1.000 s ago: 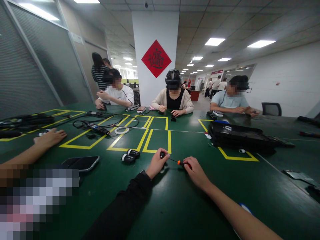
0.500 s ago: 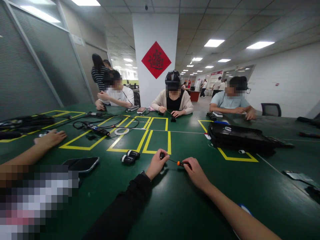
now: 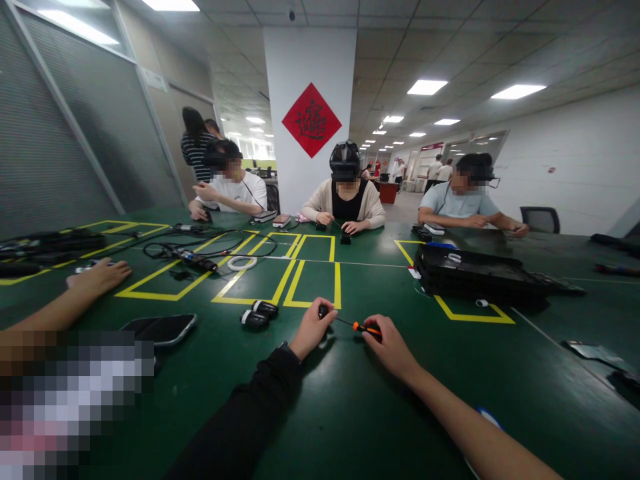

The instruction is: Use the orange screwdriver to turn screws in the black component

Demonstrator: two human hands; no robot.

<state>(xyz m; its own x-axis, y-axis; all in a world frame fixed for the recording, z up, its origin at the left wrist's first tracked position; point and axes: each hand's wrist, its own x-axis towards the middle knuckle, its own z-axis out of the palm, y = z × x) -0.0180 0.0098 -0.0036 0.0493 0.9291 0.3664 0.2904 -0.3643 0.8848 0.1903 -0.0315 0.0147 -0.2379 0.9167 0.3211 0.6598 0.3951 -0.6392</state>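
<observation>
Near the middle of the green table (image 3: pixel 360 413), my left hand (image 3: pixel 313 331) pinches a small black part (image 3: pixel 323 311). My right hand (image 3: pixel 390 347) is closed on the handle of an orange and black screwdriver (image 3: pixel 367 329). The screwdriver's thin shaft points left, and its tip reaches the black part; the exact contact is too small to make out. Two black pieces with white ends (image 3: pixel 259 315) lie side by side to the left of my left hand.
A phone (image 3: pixel 163 329) and another person's hand (image 3: pixel 103 275) are at left. Behind lie black cables (image 3: pixel 195 257) and a white ring (image 3: pixel 242 264). A black tray (image 3: pixel 475 273) sits at right. Three people sit across the table.
The fingers of my right hand have shifted on the screwdriver, so more of its handle shows. My left hand keeps its hold on the black part. The view has moved slightly.
</observation>
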